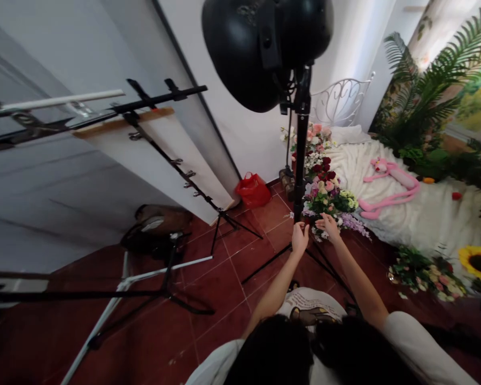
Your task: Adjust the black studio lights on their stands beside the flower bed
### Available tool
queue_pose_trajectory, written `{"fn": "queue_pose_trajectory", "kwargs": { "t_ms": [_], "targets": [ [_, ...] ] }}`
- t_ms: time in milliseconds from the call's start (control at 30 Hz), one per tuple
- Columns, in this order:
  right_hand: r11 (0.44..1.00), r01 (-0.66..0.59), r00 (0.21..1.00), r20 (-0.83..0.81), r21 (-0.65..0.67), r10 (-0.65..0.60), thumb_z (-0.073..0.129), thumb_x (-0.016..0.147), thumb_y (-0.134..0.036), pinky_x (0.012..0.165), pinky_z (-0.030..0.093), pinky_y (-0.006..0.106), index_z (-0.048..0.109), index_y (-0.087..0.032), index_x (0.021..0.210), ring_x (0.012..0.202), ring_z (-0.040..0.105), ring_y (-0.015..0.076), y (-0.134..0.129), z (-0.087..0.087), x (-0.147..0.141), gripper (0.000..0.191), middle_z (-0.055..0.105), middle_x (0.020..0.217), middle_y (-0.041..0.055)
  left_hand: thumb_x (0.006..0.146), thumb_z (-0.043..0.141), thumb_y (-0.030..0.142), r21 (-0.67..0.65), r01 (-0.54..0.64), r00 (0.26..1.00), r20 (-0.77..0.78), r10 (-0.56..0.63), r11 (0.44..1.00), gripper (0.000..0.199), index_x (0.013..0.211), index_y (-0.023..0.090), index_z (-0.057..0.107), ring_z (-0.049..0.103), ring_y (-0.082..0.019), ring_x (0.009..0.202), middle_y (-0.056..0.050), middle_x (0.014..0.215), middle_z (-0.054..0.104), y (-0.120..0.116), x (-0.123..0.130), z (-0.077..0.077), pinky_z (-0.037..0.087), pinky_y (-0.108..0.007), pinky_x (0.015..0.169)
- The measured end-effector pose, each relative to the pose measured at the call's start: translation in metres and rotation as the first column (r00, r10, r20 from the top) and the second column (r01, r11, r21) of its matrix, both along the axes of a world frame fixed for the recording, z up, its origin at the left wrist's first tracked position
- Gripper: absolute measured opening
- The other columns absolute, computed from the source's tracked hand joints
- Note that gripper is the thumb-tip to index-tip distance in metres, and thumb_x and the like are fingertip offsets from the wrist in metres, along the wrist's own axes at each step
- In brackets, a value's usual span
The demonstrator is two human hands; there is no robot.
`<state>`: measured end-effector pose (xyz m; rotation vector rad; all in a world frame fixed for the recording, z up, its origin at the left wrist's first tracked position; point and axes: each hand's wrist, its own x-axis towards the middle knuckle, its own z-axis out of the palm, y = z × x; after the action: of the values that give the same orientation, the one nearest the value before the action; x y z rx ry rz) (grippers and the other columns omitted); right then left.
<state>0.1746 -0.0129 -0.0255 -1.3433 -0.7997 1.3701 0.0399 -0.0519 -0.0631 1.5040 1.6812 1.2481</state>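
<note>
A black studio light [264,51] with a wide, round housing tops the black light stand [301,155] in front of me. My left hand [300,239] is low by the stand's pole, its fingers curled in; what they hold, if anything, is too small to make out. To the right of the pole is my right hand [329,227], fingers apart and nothing visible in them. Behind both hands stands a flower arrangement [324,190] in pink, red, white and purple. The stand's legs spread over the red tiled floor [264,267] below my forearms.
At left, a backdrop sheet [152,166] hangs from a clamped black bar. White and black stand legs [144,279] cross the floor there. A red plastic bag [253,190] sits by the wall. A pink plush toy [398,179] lies on white cloth at right, near a sunflower [478,262].
</note>
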Motion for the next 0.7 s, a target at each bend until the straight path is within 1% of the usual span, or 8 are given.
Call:
{"fn": "queue_pose_trajectory", "kwargs": {
  "t_ms": [67, 133, 200, 267, 367, 467, 600, 700],
  "targets": [
    [0.994, 0.095, 0.995, -0.022, -0.053, -0.096, 0.061, 0.079, -0.041, 0.055, 0.056, 0.025, 0.056, -0.019, 0.089, 0.054, 0.066, 0.0146, -0.033, -0.015, 0.021, 0.026, 0.067, 0.060, 0.0011, 0.089, 0.043, 0.042, -0.011, 0.105, 0.994, -0.021, -0.105, 0.994, 0.028, 0.100, 0.016, 0.050, 0.059, -0.015, 0.087, -0.008, 0.097, 0.057, -0.005, 0.019, -0.008, 0.047, -0.032, 0.082],
    [0.973, 0.207, 0.976, -0.040, -0.108, -0.212, 0.063, 0.078, -0.039, 0.054, 0.056, 0.025, 0.056, -0.019, 0.088, 0.054, 0.066, 0.0150, -0.068, -0.028, 0.042, 0.024, 0.068, 0.060, 0.0016, 0.089, 0.043, 0.041, -0.011, 0.220, 0.974, -0.044, -0.221, 0.975, 0.027, 0.099, 0.017, 0.051, 0.059, -0.016, 0.087, -0.008, 0.097, 0.057, -0.006, 0.044, -0.008, 0.047, -0.032, 0.082],
    [0.928, 0.335, 0.935, -0.063, -0.165, -0.349, 0.063, 0.078, -0.037, 0.053, 0.055, 0.024, 0.056, -0.018, 0.087, 0.053, 0.066, 0.0146, -0.103, -0.040, 0.062, 0.022, 0.068, 0.060, 0.0019, 0.089, 0.043, 0.041, -0.004, 0.348, 0.936, -0.061, -0.348, 0.937, 0.027, 0.098, 0.017, 0.051, 0.058, -0.016, 0.088, -0.009, 0.097, 0.057, -0.008, 0.073, -0.004, 0.047, -0.032, 0.082],
    [0.858, 0.466, 0.868, -0.079, -0.218, -0.491, 0.063, 0.078, -0.034, 0.050, 0.054, 0.023, 0.056, -0.018, 0.088, 0.050, 0.065, 0.0138, -0.139, -0.049, 0.080, 0.020, 0.067, 0.058, 0.0010, 0.090, 0.042, 0.041, 0.011, 0.480, 0.876, -0.066, -0.478, 0.877, 0.028, 0.099, 0.017, 0.051, 0.058, -0.017, 0.089, -0.009, 0.097, 0.057, -0.014, 0.106, 0.002, 0.046, -0.032, 0.082],
    [0.723, 0.644, 0.730, -0.085, -0.249, -0.679, 0.062, 0.079, -0.030, 0.047, 0.052, 0.021, 0.056, -0.018, 0.087, 0.047, 0.064, 0.0125, -0.195, -0.058, 0.103, 0.016, 0.066, 0.055, -0.0002, 0.090, 0.042, 0.042, 0.037, 0.660, 0.751, -0.053, -0.658, 0.750, 0.029, 0.099, 0.017, 0.051, 0.058, -0.017, 0.090, -0.009, 0.098, 0.057, -0.037, 0.156, 0.009, 0.046, -0.032, 0.083],
    [0.588, 0.772, 0.590, -0.073, -0.243, -0.804, 0.064, 0.078, -0.030, 0.046, 0.052, 0.020, 0.057, -0.017, 0.085, 0.047, 0.064, 0.0121, -0.251, -0.062, 0.115, 0.017, 0.066, 0.056, 0.0005, 0.090, 0.040, 0.044, 0.047, 0.802, 0.597, -0.042, -0.801, 0.595, 0.030, 0.100, 0.017, 0.051, 0.058, -0.016, 0.092, -0.009, 0.099, 0.057, -0.074, 0.198, 0.012, 0.046, -0.032, 0.084],
    [0.402, 0.885, 0.393, -0.085, -0.233, -0.915, 0.065, 0.076, -0.031, 0.050, 0.054, 0.021, 0.058, -0.018, 0.086, 0.052, 0.065, 0.0117, -0.312, -0.058, 0.118, 0.018, 0.068, 0.060, 0.0012, 0.091, 0.039, 0.043, 0.064, 0.931, 0.364, -0.053, -0.930, 0.360, 0.030, 0.101, 0.018, 0.052, 0.058, -0.017, 0.096, -0.009, 0.100, 0.058, -0.126, 0.235, 0.015, 0.046, -0.033, 0.088],
    [0.277, 0.928, 0.258, -0.107, -0.250, -0.960, 0.063, 0.078, -0.031, 0.054, 0.055, 0.022, 0.059, -0.018, 0.087, 0.054, 0.066, 0.0121, -0.342, -0.050, 0.118, 0.016, 0.068, 0.062, 0.0017, 0.091, 0.039, 0.042, 0.099, 0.975, 0.207, -0.069, -0.976, 0.199, 0.030, 0.104, 0.018, 0.053, 0.057, -0.017, 0.100, -0.009, 0.102, 0.058, -0.157, 0.255, 0.017, 0.045, -0.034, 0.091]
  ]
}}
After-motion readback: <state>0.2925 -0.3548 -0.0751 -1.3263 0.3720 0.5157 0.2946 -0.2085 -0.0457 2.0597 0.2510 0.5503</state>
